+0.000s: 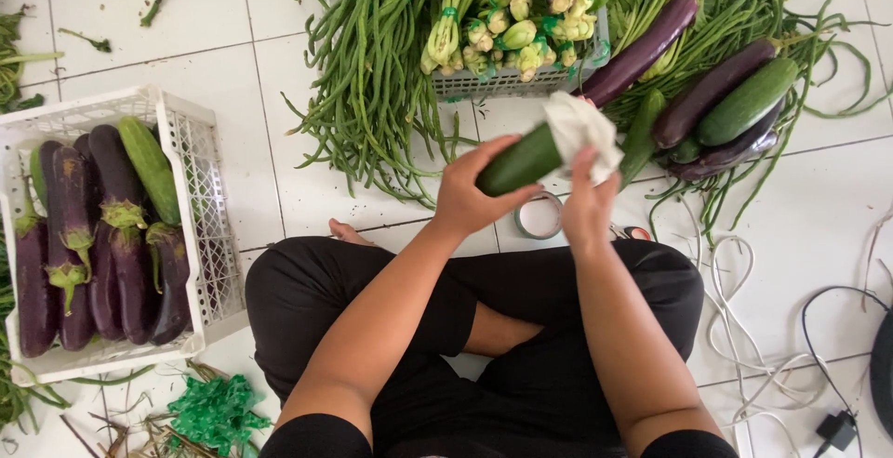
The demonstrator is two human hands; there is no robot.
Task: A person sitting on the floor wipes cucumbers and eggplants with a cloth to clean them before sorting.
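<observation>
I sit cross-legged on a white tiled floor. My left hand (479, 193) grips the lower end of a dark green cucumber (521, 160), held up at a slant. My right hand (588, 205) presses a white cloth (581, 131) around the cucumber's upper end. A small round tape roll (539, 215) lies on the floor just below my hands.
A white plastic crate (200, 198) at left holds several purple eggplants (116, 235) and a cucumber (149, 168). Bundled long beans (372, 77), a basket of greens (521, 30), loose eggplants (642, 49) and a cucumber (749, 100) lie ahead. White cables (744, 328) trail at right; green ties (216, 411) lower left.
</observation>
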